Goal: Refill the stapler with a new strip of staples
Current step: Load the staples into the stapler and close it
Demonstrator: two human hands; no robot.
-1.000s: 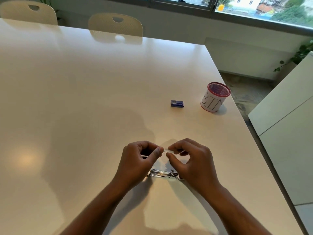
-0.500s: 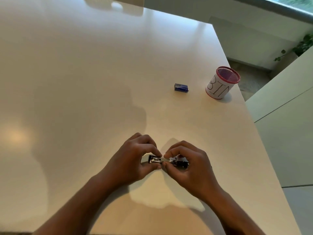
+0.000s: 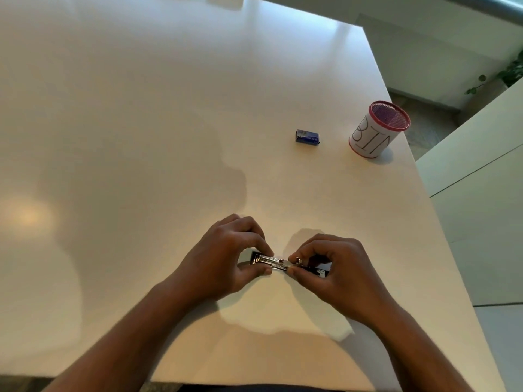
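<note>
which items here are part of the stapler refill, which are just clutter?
In use: stapler, left hand, right hand, blue box (likely staples, label unreadable).
Lying about: BIN cup, table.

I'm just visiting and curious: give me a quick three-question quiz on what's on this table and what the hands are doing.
1. True or false: both the left hand and the right hand are holding the stapler.
2. What lies between the hands and the far table edge, left of the cup? A) scissors B) a small blue box C) a pen
3. Fill in: the word written on the cup reads ____.

Key: 1 true. 2 B. 3 BIN.
</note>
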